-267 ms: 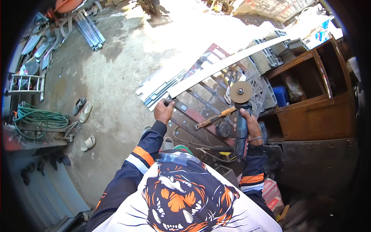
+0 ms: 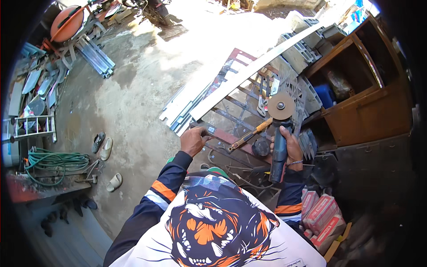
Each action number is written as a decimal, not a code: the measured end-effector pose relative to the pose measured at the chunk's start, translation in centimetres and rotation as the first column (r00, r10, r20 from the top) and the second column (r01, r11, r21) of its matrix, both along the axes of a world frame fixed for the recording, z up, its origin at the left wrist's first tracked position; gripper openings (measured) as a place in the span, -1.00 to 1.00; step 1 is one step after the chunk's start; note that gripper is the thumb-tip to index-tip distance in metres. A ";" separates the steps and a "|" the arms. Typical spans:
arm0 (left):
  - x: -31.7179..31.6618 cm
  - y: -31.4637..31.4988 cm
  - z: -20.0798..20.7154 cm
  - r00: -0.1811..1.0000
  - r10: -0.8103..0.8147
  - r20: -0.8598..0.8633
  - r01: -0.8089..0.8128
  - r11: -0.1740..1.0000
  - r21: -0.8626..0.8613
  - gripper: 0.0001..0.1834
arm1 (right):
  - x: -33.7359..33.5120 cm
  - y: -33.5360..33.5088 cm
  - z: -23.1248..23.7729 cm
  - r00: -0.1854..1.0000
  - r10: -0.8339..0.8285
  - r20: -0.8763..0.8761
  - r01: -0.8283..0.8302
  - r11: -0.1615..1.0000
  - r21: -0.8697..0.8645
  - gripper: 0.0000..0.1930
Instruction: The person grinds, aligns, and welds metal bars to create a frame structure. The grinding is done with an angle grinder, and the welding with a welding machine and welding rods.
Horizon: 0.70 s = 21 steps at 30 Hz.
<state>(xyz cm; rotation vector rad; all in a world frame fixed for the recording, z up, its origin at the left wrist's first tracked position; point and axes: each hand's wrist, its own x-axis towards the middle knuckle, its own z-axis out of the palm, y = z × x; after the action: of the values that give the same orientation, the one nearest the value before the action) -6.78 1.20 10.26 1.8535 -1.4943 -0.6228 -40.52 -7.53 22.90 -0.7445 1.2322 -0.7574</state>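
My right hand [image 2: 292, 149] grips the dark body of an angle grinder [image 2: 279, 153], whose round tan disc [image 2: 280, 106] points away from me. My left hand [image 2: 193, 141] is closed, fingers bent, beside the near end of a long white metal strip [image 2: 251, 76]. Something dark shows at its fingertips, but I cannot make out what. Below the strip lies a reddish-brown metal frame with bars [image 2: 222, 135]. A hammer [image 2: 250, 135] with a yellowish handle rests across it, and pliers [image 2: 262, 99] lie farther up.
Metal channels [image 2: 181, 116] lie left of the strip. Concrete blocks [image 2: 296, 58] and a wooden cabinet [image 2: 369, 120] stand to the right. Red-and-white packages [image 2: 321, 212] sit near my right elbow. Leftward are slippers [image 2: 106, 149], a coiled green hose [image 2: 55, 162] and a wheelbarrow [image 2: 66, 23].
The whole view has shifted. My left hand has drawn back from the strip's near end, toward me and slightly right. The right hand still holds the grinder in about the same pose.
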 end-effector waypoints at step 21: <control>18.0 -5.5 5.6 0.827 -0.558 0.068 0.562 0.823 -0.083 -0.80 | 14.2 1.2 -9.0 0.698 -0.482 0.529 0.511 0.853 0.103 -0.29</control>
<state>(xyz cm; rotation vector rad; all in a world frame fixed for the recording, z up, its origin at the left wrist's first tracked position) 11.22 -4.27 15.88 1.3411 -2.0812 -0.7608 -26.31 -6.34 13.90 -0.1815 0.8863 -1.3522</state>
